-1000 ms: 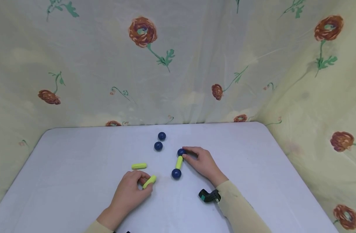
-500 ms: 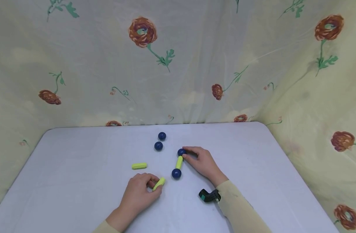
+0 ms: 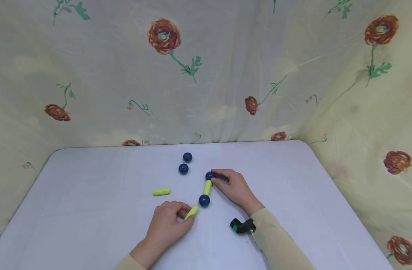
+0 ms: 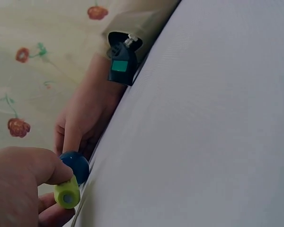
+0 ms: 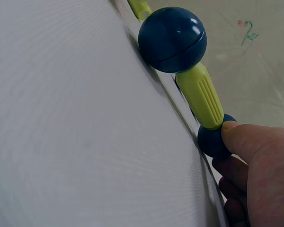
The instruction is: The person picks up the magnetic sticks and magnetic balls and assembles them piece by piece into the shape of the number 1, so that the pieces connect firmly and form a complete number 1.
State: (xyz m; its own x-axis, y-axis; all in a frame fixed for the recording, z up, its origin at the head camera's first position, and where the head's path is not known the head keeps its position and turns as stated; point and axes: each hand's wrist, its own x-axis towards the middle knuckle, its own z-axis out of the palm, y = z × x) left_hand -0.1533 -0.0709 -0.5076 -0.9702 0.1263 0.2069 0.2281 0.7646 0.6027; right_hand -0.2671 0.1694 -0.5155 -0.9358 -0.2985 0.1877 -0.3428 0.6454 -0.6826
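Observation:
My left hand (image 3: 169, 224) pinches a yellow-green rod (image 3: 191, 213) between thumb and fingers; its near end shows a small grey disc in the left wrist view. The rod's far tip is close to a dark blue ball (image 3: 204, 200). That ball joins a second yellow-green rod (image 3: 207, 187), grooved along its side (image 5: 203, 97), which ends at another blue ball (image 3: 210, 176). My right hand (image 3: 233, 187) pinches this far ball with thumb and fingers. Together the joined pieces form a straight dumbbell shape on the white table.
Two loose blue balls, one nearer (image 3: 183, 168) and one farther (image 3: 187, 157), sit toward the back of the table (image 3: 91, 210). A third yellow-green rod (image 3: 161, 192) lies left of centre. A floral curtain (image 3: 219, 75) hangs behind the table.
My left hand has moved right with its rod, up toward the nearer ball of the joined pieces. My right hand has stayed in place on the far ball.

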